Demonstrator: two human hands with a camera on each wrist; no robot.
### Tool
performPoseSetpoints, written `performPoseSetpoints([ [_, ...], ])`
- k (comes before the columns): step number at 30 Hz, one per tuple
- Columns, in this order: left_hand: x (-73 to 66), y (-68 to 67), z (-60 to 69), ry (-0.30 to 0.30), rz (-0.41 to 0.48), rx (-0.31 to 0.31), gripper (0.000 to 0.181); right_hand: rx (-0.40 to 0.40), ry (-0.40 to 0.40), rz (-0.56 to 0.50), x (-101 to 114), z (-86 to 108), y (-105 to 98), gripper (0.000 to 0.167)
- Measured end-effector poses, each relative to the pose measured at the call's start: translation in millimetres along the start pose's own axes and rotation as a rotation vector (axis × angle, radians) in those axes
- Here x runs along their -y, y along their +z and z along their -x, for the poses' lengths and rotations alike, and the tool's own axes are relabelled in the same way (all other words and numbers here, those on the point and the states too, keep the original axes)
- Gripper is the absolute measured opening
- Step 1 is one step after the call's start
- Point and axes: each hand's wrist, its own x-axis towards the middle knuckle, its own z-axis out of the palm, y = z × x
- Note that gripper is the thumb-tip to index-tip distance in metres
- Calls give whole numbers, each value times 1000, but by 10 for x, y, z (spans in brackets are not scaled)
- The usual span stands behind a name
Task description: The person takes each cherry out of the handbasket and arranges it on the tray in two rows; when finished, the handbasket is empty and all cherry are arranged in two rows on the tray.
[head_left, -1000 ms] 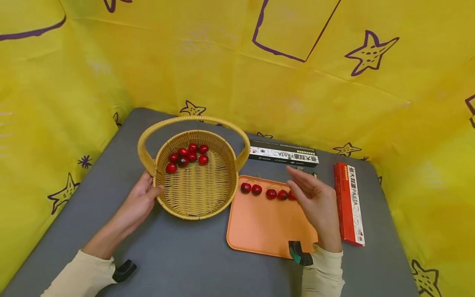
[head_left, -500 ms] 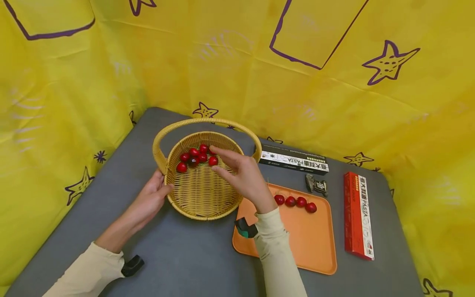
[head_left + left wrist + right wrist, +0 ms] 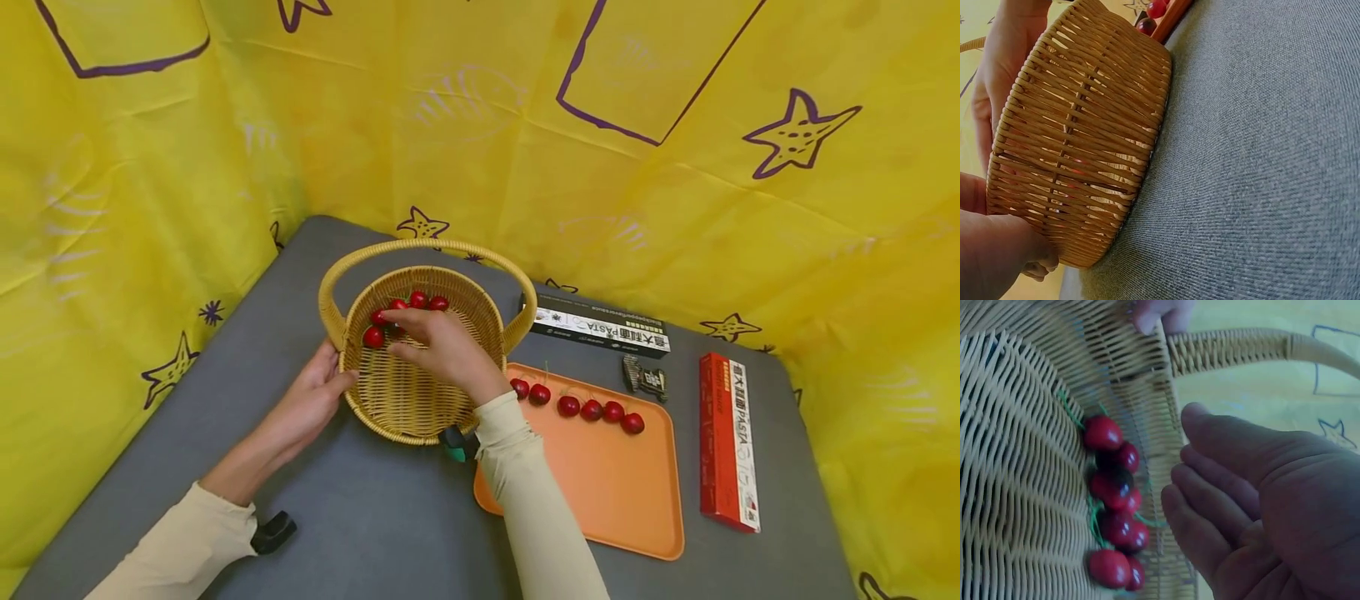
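At its left rim, my left hand (image 3: 311, 392) grips a round woven basket (image 3: 405, 404) with a tall arched handle; in the left wrist view, the thumb and fingers (image 3: 1004, 247) pinch the wicker wall. Inside the basket lie several red cherries (image 3: 373, 337), some with green stems. Over the basket, my right hand (image 3: 442, 346) partly covers them. The right wrist view has that hand (image 3: 1260, 512) with its fingers fairly straight and nothing held, apart from the cherries (image 3: 1110, 567). To the right, an orange tray (image 3: 600, 475) carries a row of several more cherries (image 3: 568, 406).
Behind the tray lie a black pasta box (image 3: 600, 325) and a small dark patterned object (image 3: 645, 378). A red pasta box (image 3: 727, 442) lies right of the tray. Yellow patterned cloth (image 3: 480, 150) walls in the grey table (image 3: 360, 517).
My right hand has moved left from above the tray to over the basket's cherries. My left hand keeps its grip on the basket. The head view has shifted slightly.
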Motion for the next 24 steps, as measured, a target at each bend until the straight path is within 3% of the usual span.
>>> performPoseSetpoints([
  [5,-4,-18,-18,2,-5,9,74,47,-5,53,15,-139,3,48],
  [13,11,-27,-7,-24,-13,17,75,164,69,52,-154,-307,-1,44],
  [18,1,-19,5,-24,-17,19,76,185,30,54,-214,-373,36,42],
  [24,-4,-25,15,-24,-25,25,76,189,-18,143,-184,-440,76,38],
])
